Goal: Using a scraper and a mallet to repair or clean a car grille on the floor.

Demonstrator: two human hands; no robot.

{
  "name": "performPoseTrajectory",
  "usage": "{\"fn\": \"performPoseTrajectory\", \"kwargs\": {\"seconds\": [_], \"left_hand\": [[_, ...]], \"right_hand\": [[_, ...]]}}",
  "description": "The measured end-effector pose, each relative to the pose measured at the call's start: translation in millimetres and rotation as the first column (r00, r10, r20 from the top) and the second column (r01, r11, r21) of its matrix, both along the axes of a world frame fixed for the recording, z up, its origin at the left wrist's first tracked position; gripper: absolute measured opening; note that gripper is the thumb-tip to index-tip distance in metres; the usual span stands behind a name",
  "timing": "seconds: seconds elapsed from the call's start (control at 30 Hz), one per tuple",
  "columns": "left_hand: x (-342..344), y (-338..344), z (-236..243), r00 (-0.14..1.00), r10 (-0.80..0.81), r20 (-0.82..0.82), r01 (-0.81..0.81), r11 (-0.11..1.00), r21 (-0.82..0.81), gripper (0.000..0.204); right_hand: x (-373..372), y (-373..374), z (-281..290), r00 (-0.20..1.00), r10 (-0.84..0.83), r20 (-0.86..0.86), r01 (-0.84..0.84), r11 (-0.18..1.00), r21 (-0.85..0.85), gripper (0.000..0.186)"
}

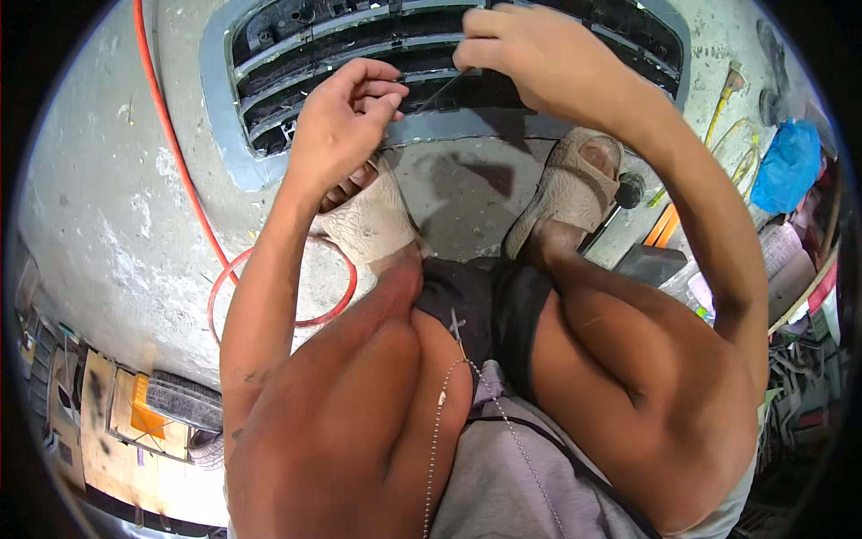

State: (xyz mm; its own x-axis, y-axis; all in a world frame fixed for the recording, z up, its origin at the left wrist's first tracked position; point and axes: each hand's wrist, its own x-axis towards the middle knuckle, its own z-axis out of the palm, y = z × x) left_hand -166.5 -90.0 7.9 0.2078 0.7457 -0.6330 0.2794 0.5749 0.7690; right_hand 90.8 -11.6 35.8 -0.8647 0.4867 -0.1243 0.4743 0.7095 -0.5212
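A grey-framed vehicle grille [431,126] with black slats lies on the floor in front of me. Over its left part, my left hand [346,121] has curled fingers, with thumb and fingertips pinched together. My right hand [521,49] is higher and farther right above the slats, its fingers closed. A thin, dark strand [443,92], like thread or fine wire, slants between the two hands. Its exact material is too fine to tell, and its ends are hidden in the fingers.
A red hose [171,135] runs down the left side and loops beside my left sandal [373,216]. My right sandal [575,193] stands at the grille's near edge. On the right lie a blue plastic bag [787,166], a yellow-handled brush [723,103] and pale bottles [781,260].
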Motion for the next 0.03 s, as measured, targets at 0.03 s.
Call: {"fn": "performPoseTrajectory", "kwargs": {"seconds": [0.03], "left_hand": [[4.6,2.4,-0.1,0.999,-0.030,0.019,0.030,1.000,0.004,0.025]], "right_hand": [[0.7,0.3,-0.3,1.000,0.000,0.004,0.000,1.000,0.000,0.036]]}}
